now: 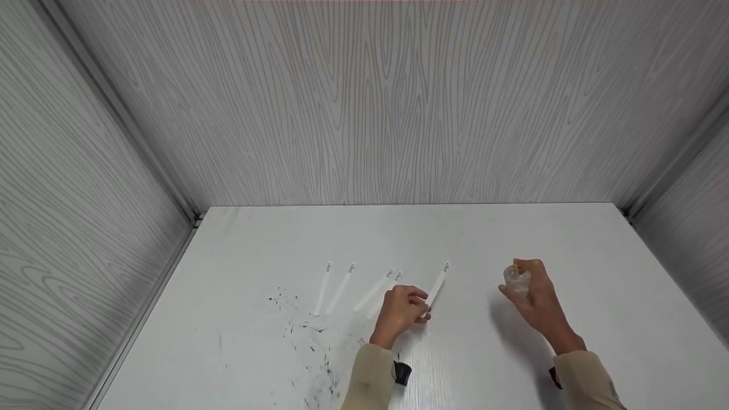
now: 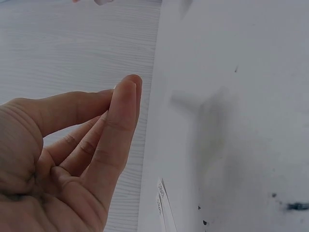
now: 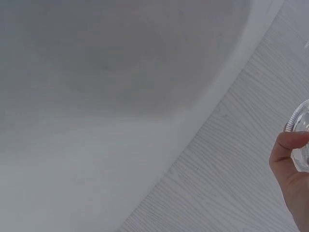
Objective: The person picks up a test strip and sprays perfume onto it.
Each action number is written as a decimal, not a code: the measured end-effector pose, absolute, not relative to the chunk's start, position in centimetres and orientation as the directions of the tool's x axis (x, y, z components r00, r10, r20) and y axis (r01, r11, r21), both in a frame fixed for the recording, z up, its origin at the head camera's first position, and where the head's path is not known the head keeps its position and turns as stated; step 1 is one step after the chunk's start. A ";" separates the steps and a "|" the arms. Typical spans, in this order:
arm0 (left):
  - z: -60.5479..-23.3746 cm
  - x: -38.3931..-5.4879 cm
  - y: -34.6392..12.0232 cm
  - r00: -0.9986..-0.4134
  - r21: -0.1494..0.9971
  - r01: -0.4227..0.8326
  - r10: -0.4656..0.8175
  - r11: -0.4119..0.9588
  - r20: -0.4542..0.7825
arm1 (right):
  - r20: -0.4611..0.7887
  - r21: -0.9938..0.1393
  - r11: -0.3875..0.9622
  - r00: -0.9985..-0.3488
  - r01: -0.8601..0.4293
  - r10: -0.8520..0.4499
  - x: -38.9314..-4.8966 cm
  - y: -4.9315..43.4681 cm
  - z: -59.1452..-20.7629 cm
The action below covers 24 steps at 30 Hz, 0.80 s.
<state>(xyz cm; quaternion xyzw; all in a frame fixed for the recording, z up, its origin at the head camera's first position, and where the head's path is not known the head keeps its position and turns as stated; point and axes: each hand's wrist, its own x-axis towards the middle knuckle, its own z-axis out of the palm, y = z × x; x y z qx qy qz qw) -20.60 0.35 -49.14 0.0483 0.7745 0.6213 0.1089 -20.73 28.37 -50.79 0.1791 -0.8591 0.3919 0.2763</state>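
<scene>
Between thumb and fingertips my left hand [image 1: 401, 310] pinches the lower end of a white paper strip [image 1: 438, 287] with small print at its far end. The strip tilts up to the right, in front of the hand. In the left wrist view the thumb meets the fingertips and the strip is almost hidden. My right hand [image 1: 538, 299] holds a small clear bottle [image 1: 516, 283] with a gold-coloured part at its top, raised over the table. Only the ribbed edge of the bottle [image 3: 295, 118] and a few fingers show in the right wrist view.
Several more printed white strips [image 1: 340, 288] lie fanned on the white table [image 1: 256, 239], left of my left hand. Dark specks and smears [image 1: 313, 347] mark the tabletop at the front left. Wood-grain panels [image 1: 364, 102] stand behind and at both sides.
</scene>
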 end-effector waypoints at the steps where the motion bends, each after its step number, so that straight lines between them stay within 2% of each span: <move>1: -49.2 -20.6 0.3 -0.972 0.974 -0.054 0.213 0.220 -0.102 | 0.619 -0.577 0.626 -0.781 -0.525 -0.084 -20.7 28.4 -50.8; 8: -49.3 -20.6 0.2 -0.971 0.979 -0.028 0.225 0.202 -0.074 | 0.626 -0.597 0.610 -0.778 -0.521 -0.051 -20.7 28.3 -50.8; 16: -49.5 -20.7 0.2 -0.973 0.977 -0.031 0.216 0.211 -0.077 | 0.495 -0.723 0.567 -0.869 -0.395 0.026 -20.3 28.6 -50.4; 24: -49.8 -21.5 0.6 -0.975 0.974 -0.053 0.200 0.220 -0.098 | 0.401 -0.780 0.537 -0.915 -0.320 0.037 -20.2 29.0 -50.7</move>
